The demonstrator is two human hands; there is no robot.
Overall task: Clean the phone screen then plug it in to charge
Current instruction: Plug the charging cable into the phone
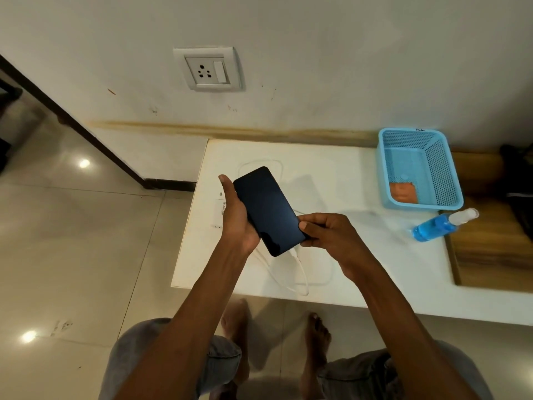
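Above white table (346, 180), dark-screened phone (268, 209) gripped by left hand (235, 217), right hand (326, 230) pinching its corner, white cable (300, 269) attached

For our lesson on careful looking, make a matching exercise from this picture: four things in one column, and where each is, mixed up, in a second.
Things:
1. phone
2. orange cloth
3. spray bottle
4. socket

Places:
A. on the wall
B. lying on the white table, in front of the basket
C. held in both hands
D. inside the blue basket

Pairs: 1-C, 2-D, 3-B, 4-A
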